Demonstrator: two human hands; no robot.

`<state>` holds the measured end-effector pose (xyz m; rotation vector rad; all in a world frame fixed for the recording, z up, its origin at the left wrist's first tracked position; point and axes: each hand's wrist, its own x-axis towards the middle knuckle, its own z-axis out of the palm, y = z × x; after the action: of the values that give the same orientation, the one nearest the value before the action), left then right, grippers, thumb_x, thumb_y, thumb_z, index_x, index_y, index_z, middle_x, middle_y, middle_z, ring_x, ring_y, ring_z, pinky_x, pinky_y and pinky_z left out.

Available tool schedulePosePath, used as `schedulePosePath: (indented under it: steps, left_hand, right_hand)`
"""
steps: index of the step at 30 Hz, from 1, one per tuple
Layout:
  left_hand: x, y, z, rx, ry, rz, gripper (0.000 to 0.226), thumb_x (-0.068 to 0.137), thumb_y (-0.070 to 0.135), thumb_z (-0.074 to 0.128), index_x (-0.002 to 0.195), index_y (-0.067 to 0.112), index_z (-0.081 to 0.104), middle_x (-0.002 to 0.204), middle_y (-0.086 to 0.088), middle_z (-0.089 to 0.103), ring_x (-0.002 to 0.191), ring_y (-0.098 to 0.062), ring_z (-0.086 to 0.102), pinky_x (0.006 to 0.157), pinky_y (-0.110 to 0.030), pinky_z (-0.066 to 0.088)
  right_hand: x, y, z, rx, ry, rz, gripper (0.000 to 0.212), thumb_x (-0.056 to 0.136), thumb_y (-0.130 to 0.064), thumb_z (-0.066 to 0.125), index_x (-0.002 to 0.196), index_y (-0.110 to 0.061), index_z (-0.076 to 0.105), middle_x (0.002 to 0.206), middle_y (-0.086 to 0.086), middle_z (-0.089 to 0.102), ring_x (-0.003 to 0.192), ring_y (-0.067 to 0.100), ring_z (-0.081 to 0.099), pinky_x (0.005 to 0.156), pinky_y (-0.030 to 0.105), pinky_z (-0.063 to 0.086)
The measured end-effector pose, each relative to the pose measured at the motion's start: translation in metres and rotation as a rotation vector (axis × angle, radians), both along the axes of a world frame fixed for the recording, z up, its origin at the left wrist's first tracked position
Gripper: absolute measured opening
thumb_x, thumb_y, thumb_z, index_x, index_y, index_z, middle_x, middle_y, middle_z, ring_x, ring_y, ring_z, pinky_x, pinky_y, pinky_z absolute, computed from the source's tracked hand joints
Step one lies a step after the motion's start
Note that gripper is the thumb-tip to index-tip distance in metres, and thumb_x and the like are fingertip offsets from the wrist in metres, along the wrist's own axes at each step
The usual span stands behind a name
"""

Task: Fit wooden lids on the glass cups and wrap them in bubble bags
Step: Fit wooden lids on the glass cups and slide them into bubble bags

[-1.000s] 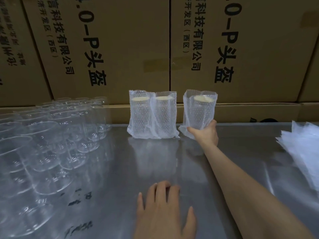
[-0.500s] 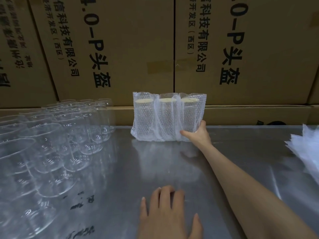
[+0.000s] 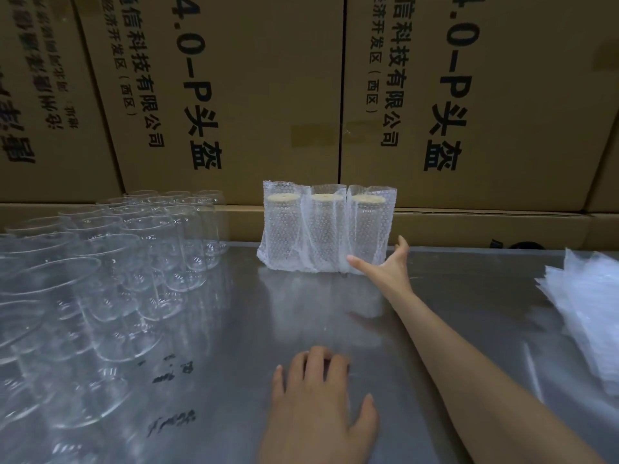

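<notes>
Three wrapped cups stand upright in a tight row at the far side of the metal table (image 3: 335,323), touching one another, each a glass cup capped with a pale wooden lid and sleeved in a bubble bag: the left wrapped cup (image 3: 283,229), the middle wrapped cup (image 3: 326,229) and the right wrapped cup (image 3: 368,227). The right hand (image 3: 390,267) reaches to the base of the right one with fingers straight and spread wide — the thumb tip lies against the lower front of its bubble wrap, the other fingers fan out just beside its right edge, and nothing is gripped. The left hand (image 3: 321,403) lies palm down on the near part of the table, fingers loosely extended and holding nothing. To the left stands a crowd of bare glass cups (image 3: 110,272) (upright, without lids, packed in rows). A pile of flat bubble bags (image 3: 589,313) rests at the right edge of the table. Behind everything rises a wall of cardboard boxes (image 3: 251,95) printed with black characters — the wrapped row stands just in front of them.
</notes>
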<state>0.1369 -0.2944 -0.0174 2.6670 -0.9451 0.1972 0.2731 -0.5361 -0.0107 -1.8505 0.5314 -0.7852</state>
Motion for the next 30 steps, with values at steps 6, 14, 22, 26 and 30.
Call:
schedulePosePath:
  steps: [6, 14, 22, 26, 30]
  left_hand:
    - [0.002, 0.004, -0.006, -0.003, -0.006, -0.001, 0.043, 0.09, 0.058, 0.035, 0.125, 0.033, 0.041, 0.127, 0.011, 0.036, 0.126, -0.013, 0.031, 0.113, -0.038, 0.019]
    - [-0.016, 0.009, 0.003, -0.141, -0.154, 0.046, 0.026, 0.095, 0.035, 0.041, 0.11, 0.02, 0.055, 0.114, 0.0, 0.054, 0.107, -0.021, 0.052, 0.085, -0.031, 0.038]
    - [-0.066, 0.034, 0.0, -0.155, -0.204, 0.074, 0.022, 0.095, 0.029, 0.041, 0.104, 0.014, 0.054, 0.111, -0.005, 0.053, 0.105, -0.026, 0.053, 0.075, -0.035, 0.042]
    - [-0.097, 0.055, 0.0, -0.168, -0.214, 0.004, 0.022, 0.094, 0.03, 0.041, 0.106, 0.016, 0.054, 0.111, -0.004, 0.053, 0.105, -0.024, 0.053, 0.076, -0.035, 0.041]
    - [-0.125, 0.083, -0.002, -0.25, -0.274, -0.168, 0.027, 0.09, 0.029, 0.048, 0.113, 0.017, 0.057, 0.113, -0.002, 0.055, 0.104, -0.023, 0.054, 0.085, -0.034, 0.041]
  right_hand:
    - [-0.059, 0.027, -0.005, 0.046, -0.048, -0.016, 0.108, 0.071, -0.042, 0.082, 0.15, -0.014, 0.013, 0.154, 0.007, 0.026, 0.14, 0.022, 0.031, 0.107, 0.033, 0.031]
    - [-0.161, 0.089, -0.004, 0.0, -0.002, 0.07, 0.014, 0.085, -0.027, 0.071, 0.095, -0.02, 0.065, 0.096, 0.002, 0.07, 0.093, 0.017, 0.065, 0.089, 0.036, 0.05]
    - [-0.239, 0.127, -0.004, -0.065, 0.015, 0.141, 0.021, 0.087, -0.017, 0.066, 0.068, -0.026, 0.066, 0.07, -0.006, 0.07, 0.076, 0.012, 0.064, 0.084, 0.035, 0.05]
    - [-0.267, 0.139, -0.005, -0.095, 0.019, 0.152, 0.023, 0.088, -0.016, 0.066, 0.067, -0.027, 0.066, 0.067, -0.007, 0.069, 0.074, 0.013, 0.065, 0.084, 0.037, 0.05]
    - [-0.292, 0.146, -0.009, -0.119, 0.027, 0.193, 0.022, 0.087, -0.016, 0.067, 0.067, -0.026, 0.068, 0.064, -0.009, 0.07, 0.072, 0.01, 0.065, 0.084, 0.037, 0.05]
